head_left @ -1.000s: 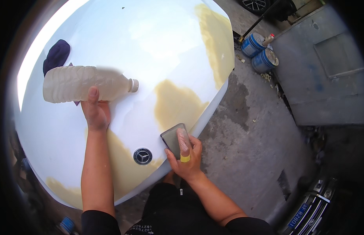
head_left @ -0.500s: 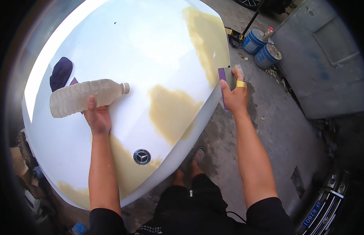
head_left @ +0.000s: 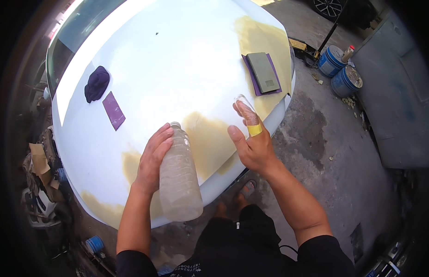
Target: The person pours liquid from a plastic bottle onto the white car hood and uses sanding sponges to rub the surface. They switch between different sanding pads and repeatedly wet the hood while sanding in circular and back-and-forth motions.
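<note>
My left hand is wrapped around the side of a clear plastic bottle of cloudy liquid, held above the near edge of a white car hood. The bottle's neck points away from me. My right hand, with yellow tape on one finger and a clear covering on a fingertip, is empty, its fingers apart. Beyond it, a grey-green sanding block lies on purple sandpaper on the hood. A smaller purple sandpaper strip and a bunched dark purple cloth rest on the left side.
Yellowish filler patches mark the hood. Past its right edge stand two blue buckets on the concrete floor, near a grey panel. Cardboard and car parts are piled at the left.
The sanding block and its sandpaper have left my right hand and lie on the hood. My right hand has moved inward. My left hand has swung the bottle nearer and turned it from sideways to lengthwise.
</note>
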Demonstrator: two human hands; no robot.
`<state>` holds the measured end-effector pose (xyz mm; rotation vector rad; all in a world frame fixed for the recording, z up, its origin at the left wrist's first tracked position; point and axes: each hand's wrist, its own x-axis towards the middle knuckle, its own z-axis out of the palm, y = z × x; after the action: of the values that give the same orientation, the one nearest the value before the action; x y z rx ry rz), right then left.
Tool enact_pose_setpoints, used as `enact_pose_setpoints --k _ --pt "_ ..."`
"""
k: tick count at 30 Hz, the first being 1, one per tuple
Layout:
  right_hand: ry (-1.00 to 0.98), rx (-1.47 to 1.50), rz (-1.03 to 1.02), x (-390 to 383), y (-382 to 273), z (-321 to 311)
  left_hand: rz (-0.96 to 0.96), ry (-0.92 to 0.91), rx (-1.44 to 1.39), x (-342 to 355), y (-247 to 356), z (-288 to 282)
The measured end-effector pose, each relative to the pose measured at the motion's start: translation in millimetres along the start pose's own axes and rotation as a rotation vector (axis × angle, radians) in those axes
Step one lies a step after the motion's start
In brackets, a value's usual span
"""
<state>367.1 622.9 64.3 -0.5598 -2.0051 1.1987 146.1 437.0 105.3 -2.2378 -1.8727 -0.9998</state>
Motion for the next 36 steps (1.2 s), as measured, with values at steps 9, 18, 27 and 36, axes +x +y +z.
enact_pose_setpoints --k 9,18,27,36 --pt "-0.381 0.54 0.604 -103.2 -55.6 2.6 0.13 -0.385 0.202 4.9 75.9 35.9" --pt "-0.209 0.757 0.741 -127.9 -62.3 10.3 -0.453 -0.543 0.625 -10.8 7.0 57.1" --pt "0.012 0.721 0.778 -146.3 -87.8 9.1 -0.398 -0.421 0.617 97.8 -37.0 126.6" --pt "0.102 0.775 0.853 -183.1 -99.0 0.4 -0.037 -0.572 0.427 9.2 17.8 108.1"
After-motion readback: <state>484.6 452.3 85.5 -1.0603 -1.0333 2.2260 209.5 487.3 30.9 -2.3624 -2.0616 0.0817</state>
